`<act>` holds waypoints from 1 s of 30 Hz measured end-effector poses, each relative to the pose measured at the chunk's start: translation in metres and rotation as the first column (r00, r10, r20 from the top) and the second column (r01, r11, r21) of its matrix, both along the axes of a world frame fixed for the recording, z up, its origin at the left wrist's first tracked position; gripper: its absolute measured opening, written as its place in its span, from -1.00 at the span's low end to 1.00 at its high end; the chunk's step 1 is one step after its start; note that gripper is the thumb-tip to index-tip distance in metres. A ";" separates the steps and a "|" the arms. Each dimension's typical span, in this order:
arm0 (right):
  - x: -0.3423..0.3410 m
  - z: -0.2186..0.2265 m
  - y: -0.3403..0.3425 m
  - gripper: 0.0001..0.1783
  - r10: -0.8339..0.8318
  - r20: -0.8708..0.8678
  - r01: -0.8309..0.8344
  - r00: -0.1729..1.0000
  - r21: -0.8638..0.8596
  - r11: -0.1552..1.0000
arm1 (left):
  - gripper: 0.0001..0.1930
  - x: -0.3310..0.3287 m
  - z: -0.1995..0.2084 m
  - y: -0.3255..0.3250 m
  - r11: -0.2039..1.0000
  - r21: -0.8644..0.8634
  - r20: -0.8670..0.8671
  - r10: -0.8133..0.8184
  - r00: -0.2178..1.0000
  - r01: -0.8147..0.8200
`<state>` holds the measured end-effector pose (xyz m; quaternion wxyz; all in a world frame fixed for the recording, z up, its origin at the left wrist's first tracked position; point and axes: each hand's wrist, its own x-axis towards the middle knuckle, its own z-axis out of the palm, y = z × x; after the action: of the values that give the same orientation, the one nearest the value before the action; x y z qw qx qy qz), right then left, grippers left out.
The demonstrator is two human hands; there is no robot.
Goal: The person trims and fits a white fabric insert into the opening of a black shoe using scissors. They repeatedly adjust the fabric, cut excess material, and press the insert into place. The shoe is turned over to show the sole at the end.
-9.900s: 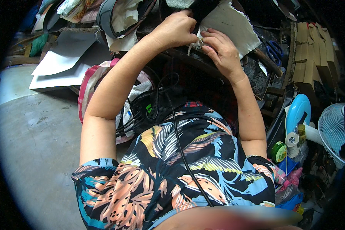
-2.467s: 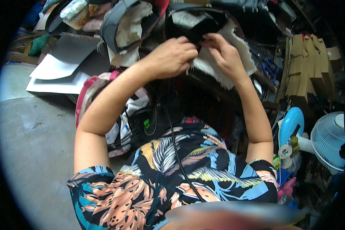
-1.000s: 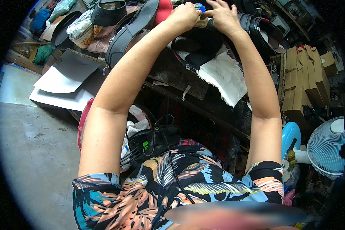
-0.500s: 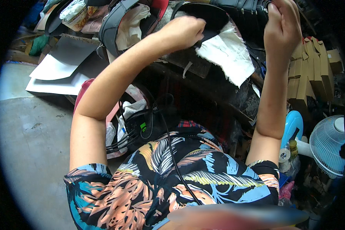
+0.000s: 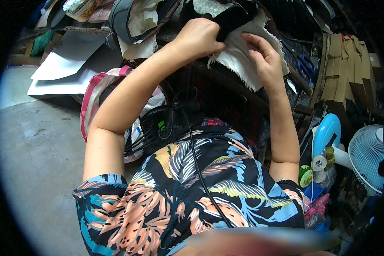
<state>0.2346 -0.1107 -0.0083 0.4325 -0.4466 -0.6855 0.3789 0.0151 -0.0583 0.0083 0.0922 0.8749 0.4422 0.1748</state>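
Note:
My left hand (image 5: 199, 39) is closed at the edge of a dark, curved piece (image 5: 237, 18), its fingertips partly hidden. A white cloth (image 5: 240, 57) with frayed edges lies against this piece and hangs down at its near side. Over the cloth is my right hand (image 5: 266, 59), its index finger stretched toward the black piece and its thumb apart from it. I can make out nothing between those fingers. Left of my left hand stands another black curved piece (image 5: 120, 21) with pale cloth (image 5: 143, 19) inside it.
White sheets (image 5: 68, 57) lie at the left, near a tub (image 5: 79, 9). Blue-handled scissors (image 5: 305, 66) and cardboard boxes (image 5: 350, 72) are at the right. A fan (image 5: 367, 158) stands below the boxes. A pink-edged bag (image 5: 89, 100) and a black cable (image 5: 192, 158) are close to my body.
My right hand has come down and left from the upper right, and its fingers have parted. My left hand has stayed nearly in place. The white cloth has shifted a little.

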 end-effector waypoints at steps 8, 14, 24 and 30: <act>-0.016 -0.003 0.004 -0.66 -0.078 0.447 -0.094 0.891 0.349 0.932 | -0.74 -0.015 0.004 0.011 0.979 -0.202 0.131 0.047 0.990 -0.019; -0.033 -0.008 0.001 -0.54 -0.361 0.726 -0.159 0.586 0.539 0.827 | -0.75 -0.020 -0.005 0.013 0.983 -0.182 0.149 0.009 0.989 0.019; -0.027 -0.008 -0.007 -0.58 -0.127 0.587 -0.156 0.799 0.406 0.901 | -0.76 -0.019 -0.010 0.018 0.976 -0.218 0.153 0.021 0.988 0.013; -0.031 -0.006 -0.003 -0.61 -0.234 0.594 -0.076 0.769 0.448 0.891 | -0.75 -0.020 -0.008 0.018 0.968 -0.252 0.196 0.047 0.980 0.004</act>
<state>0.2033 -0.1137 -0.0143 0.2826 -0.4653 -0.8386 0.0190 -0.0051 -0.0408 0.0003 0.2440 0.8292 0.4589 0.2056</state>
